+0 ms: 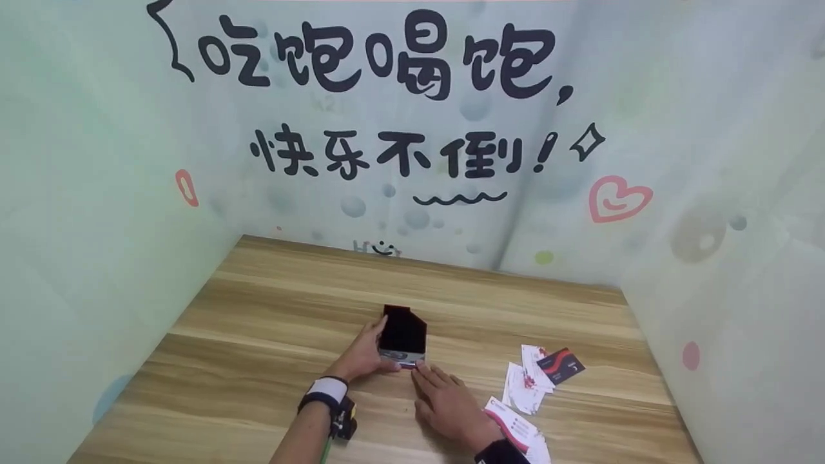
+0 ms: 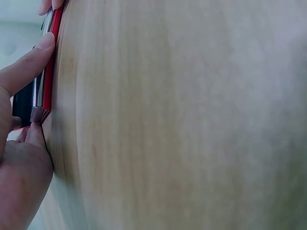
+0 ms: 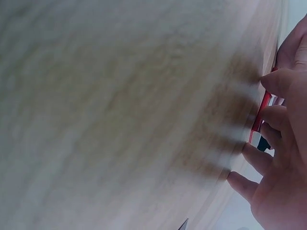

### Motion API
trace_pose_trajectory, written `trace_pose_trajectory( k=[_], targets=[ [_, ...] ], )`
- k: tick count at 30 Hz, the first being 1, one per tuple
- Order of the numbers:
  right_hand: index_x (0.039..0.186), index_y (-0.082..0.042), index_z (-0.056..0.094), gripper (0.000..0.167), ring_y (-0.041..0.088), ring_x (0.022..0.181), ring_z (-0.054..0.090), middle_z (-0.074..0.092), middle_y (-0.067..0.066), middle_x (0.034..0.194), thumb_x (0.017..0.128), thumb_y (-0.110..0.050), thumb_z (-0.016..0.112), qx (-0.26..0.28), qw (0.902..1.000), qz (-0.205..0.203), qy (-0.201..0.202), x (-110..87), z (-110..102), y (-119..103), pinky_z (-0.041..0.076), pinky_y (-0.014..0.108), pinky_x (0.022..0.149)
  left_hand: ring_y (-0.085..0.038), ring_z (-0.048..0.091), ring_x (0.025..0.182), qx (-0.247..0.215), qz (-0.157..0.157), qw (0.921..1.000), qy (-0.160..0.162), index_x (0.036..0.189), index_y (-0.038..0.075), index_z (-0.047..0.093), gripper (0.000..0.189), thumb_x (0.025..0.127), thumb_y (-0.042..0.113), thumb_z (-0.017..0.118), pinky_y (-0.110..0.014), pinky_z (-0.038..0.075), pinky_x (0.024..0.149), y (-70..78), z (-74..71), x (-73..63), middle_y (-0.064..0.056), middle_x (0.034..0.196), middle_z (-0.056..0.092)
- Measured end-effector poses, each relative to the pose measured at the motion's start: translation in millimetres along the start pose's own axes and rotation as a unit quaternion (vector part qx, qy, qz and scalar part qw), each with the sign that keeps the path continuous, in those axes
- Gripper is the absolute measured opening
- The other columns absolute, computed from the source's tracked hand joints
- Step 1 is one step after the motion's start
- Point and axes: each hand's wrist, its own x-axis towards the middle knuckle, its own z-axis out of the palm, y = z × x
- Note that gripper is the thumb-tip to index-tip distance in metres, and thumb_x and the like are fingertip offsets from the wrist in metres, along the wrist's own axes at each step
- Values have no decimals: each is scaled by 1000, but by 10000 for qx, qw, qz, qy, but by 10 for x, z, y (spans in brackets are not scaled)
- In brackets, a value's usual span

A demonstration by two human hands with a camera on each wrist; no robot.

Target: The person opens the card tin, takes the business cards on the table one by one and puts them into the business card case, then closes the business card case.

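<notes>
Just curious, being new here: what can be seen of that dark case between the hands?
The dark case rests on the wood-grain table, black on top, with a shiny grey near end, red lower edge and slanted far right corner. The left hand grips its left side; the right hand touches its near right corner. Its material is unclear.

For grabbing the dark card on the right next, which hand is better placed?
Probably the right hand: it lies nearer the dark card, on the same side of the black case, and grips nothing. The left hand is farther away and holds the case.
</notes>
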Motion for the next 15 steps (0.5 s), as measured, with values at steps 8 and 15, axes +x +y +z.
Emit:
trace_pose_trajectory(
  k=[8,15],
  targets=[
    [147,-8,49,55,32,130,58,50,10,153,97,-27,60,-186,9988,-53,440,36,-66,84,53,56,96,-51,30,144,-163,7,9998,-63,156,-7,19,115,67,9,91,-54,27,122,-19,4,29,-37,155,24],
    [136,-2,57,47,40,116,64,56,23,142,92,-18,65,-159,9888,393,1427,11,-188,317,56,57,85,-49,30,145,-48,1,9999,-120,156,-7,19,114,69,12,91,-53,29,122,-51,-3,12,-35,157,23]
  ],
)
